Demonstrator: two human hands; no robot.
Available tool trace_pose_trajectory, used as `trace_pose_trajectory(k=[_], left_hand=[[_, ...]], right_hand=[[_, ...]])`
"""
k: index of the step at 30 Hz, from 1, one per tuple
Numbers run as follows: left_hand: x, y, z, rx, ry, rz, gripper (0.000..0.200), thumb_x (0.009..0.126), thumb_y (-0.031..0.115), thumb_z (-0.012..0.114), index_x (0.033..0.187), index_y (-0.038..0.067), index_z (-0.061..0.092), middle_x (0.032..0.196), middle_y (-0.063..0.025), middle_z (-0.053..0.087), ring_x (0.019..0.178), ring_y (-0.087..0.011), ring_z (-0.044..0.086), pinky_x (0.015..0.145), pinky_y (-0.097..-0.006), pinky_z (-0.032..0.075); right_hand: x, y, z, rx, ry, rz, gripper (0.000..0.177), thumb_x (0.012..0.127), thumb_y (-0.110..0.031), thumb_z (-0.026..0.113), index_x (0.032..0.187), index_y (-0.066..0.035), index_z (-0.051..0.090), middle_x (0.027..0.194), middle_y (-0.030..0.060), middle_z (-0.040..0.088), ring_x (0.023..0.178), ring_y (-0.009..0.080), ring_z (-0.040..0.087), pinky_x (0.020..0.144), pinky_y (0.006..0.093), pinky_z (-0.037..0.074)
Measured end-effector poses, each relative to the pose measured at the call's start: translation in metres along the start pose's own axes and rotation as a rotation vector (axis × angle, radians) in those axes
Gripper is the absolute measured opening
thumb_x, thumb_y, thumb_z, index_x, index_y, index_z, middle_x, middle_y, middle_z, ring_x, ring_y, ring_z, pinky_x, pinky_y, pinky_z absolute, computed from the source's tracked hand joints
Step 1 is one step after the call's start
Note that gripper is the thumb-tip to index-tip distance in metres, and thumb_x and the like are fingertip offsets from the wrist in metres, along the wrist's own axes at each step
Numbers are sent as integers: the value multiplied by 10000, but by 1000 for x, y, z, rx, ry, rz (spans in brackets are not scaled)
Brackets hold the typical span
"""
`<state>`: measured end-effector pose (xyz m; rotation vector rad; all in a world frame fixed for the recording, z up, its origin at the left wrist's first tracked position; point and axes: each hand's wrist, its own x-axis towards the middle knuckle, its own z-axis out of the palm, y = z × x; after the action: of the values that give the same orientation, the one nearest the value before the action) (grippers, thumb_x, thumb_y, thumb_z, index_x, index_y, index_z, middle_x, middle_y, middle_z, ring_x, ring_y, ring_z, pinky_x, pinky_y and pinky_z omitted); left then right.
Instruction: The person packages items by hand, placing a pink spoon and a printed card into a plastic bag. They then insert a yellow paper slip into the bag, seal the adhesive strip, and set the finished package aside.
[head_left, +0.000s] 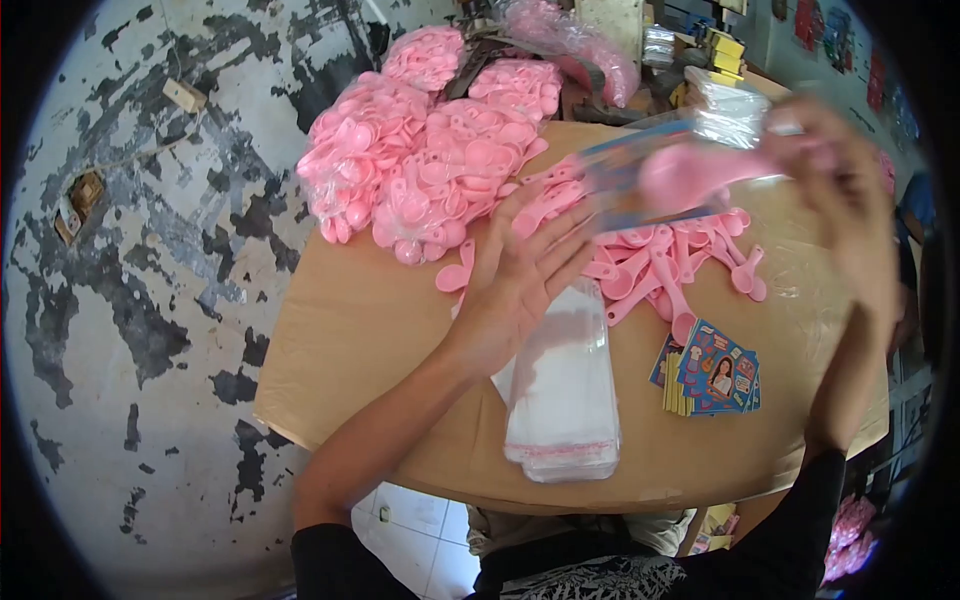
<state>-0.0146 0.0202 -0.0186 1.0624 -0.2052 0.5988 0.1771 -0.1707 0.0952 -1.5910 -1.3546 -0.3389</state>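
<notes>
My left hand (530, 255) is raised palm up with its fingers spread, just above the upper end of a stack of clear plastic sleeves (563, 400). My right hand (835, 165), blurred by motion, grips the handle end of a pink spoon (690, 180) at the upper right. A blue printed card in a clear sleeve (615, 180) shows behind the spoon, close to my left fingertips. Loose pink spoons (665, 270) lie in a pile below it. To the right of the sleeves sits a stack of blue printed cards (718, 375).
Bulging clear bags of pink spoons (450, 165) cover the table's back left. Behind the right hand are a shiny clear plastic bundle (730, 112) and yellow boxes (725, 52). The brown table (360, 340) has a curved front edge near my body. A peeling wall stands at left.
</notes>
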Motion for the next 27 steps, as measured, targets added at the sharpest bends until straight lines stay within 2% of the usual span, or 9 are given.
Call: trace_pose_trajectory(k=[3,6,9,11,13,17,19,23,27], left_hand=[[3,6,0,187,32,28,756,902,522,519,1406,33,238,1460,-256,294,1372,-331,319,1157,-413,248],[6,0,-2,522,-13,86,855,827,406,708,1422,25,226,1441,-229,327,1364,-302,333,1144,-415,248],[-2,-2,22,961,-154,159,957,751,359,785,1431,-21,230,1403,-230,365,1344,-294,356,1116,-391,277],[-6,-1,66,1223,-217,131,851,798,336,745,1385,-66,278,1311,-238,464,1262,-279,460,1060,-342,352],[2,0,96,1160,-206,-334,707,824,239,722,1363,-20,345,1262,-186,530,1206,-243,516,1023,-324,393],[12,-13,83,773,-284,-368,452,955,226,556,1293,-43,425,1135,-139,622,1085,-190,591,941,-289,446],[12,-18,70,431,-294,-373,445,979,200,519,1365,17,396,1202,-100,596,1151,-179,551,989,-313,423],[7,-22,63,241,-375,-530,493,974,220,536,1393,34,356,1316,-106,524,1204,-172,511,1012,-339,412],[5,-24,51,317,4,-375,385,1016,283,437,1331,63,424,1230,-66,571,1128,-134,554,894,-278,479]], right_hand=[[4,-6,-32,110,-45,-91,120,918,-63,512,1014,-32,577,764,0,572,601,34,471,517,186,355],[1,-22,-18,-428,-468,-154,83,841,-53,588,777,-9,616,544,14,491,477,60,434,461,231,344],[-1,-25,-8,-172,-420,41,113,808,-120,648,799,-7,646,486,36,469,441,122,461,465,284,366],[-7,-28,-1,-250,-422,-72,147,813,-149,673,799,-4,650,461,0,427,432,97,406,475,253,338],[-11,-26,7,-223,-408,-190,156,833,-156,659,831,0,658,533,28,500,441,122,444,479,275,362],[-1,-10,19,6,-14,-341,210,872,-169,637,986,7,650,770,79,630,521,155,541,523,310,425],[2,-2,11,131,-179,-286,234,891,-138,614,1079,2,620,863,92,635,576,135,554,557,290,443],[2,3,9,316,-547,53,286,880,-46,616,1164,-16,592,790,59,633,635,84,548,598,243,454],[1,3,17,152,-640,111,261,847,-23,656,1105,-17,619,718,61,628,602,101,557,587,255,452]])
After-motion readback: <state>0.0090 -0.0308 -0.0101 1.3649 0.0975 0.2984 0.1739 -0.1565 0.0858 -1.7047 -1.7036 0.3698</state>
